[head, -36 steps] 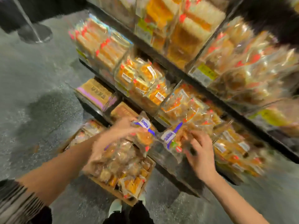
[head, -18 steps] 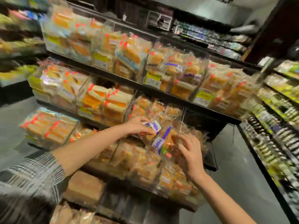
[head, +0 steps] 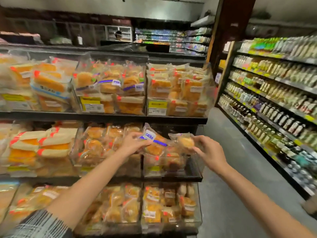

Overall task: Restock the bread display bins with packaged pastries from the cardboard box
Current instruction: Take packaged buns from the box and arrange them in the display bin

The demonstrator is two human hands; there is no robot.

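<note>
Now both hands are up at the middle shelf. Left hand [head: 133, 145] pinches a blue-labelled pastry [head: 154, 143] by its left edge, thumb underneath, fingers curled on top. Right hand [head: 210, 152] grips a smaller bun pack [head: 186, 141] from the right, fingertips on the wrapper. Both packs hover over the right bin [head: 173, 172], nearly touching.

A dark three-tier display shelf [head: 109, 116] is standing on a grey floor [head: 231, 194], carrying clear plastic bins [head: 171, 170] side by side on each tier. Clear-wrapped golden pastries [head: 185, 90] with orange-red stickers are filling the top-right bin; sliced sandwich packs [head: 42, 143] are lying in the middle-left bin. Yellow price labels [head: 157, 105] are sitting on the bin fronts, their print probably too blurred to read.
</note>
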